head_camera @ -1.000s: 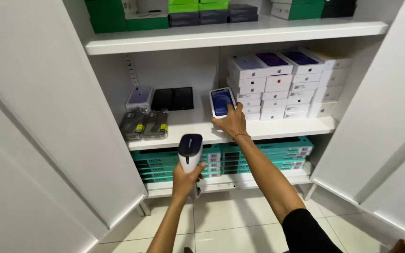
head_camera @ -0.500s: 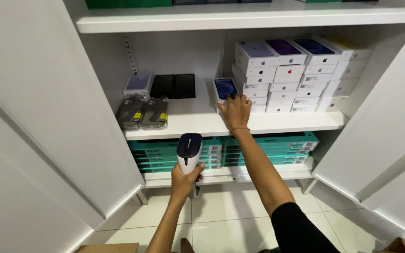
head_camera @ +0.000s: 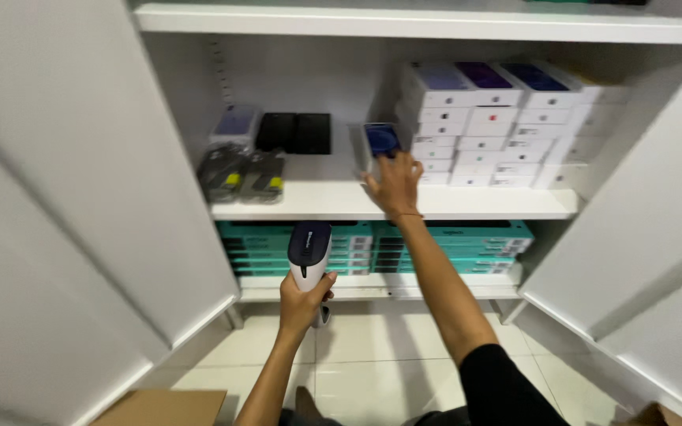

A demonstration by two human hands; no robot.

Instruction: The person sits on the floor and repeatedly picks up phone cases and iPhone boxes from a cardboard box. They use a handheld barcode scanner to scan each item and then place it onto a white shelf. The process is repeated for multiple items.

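While your right hand (head_camera: 392, 183) grips the small box (head_camera: 380, 142) beside the white stacks (head_camera: 499, 126), your left hand (head_camera: 301, 304) clutches the scanner (head_camera: 309, 252), black packs (head_camera: 294, 132) sitting clear.

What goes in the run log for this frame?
left hand: grips scanner | right hand: on small box, middle shelf

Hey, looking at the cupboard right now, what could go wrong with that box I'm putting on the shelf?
The right hand holds the small box close beside the stacked white boxes; a nudge might shift or topple that stack. The box looks propped up rather than flat, so it may tip over once released. The left hand holds the scanner low near the teal boxes, and it might knock the shelf edge.
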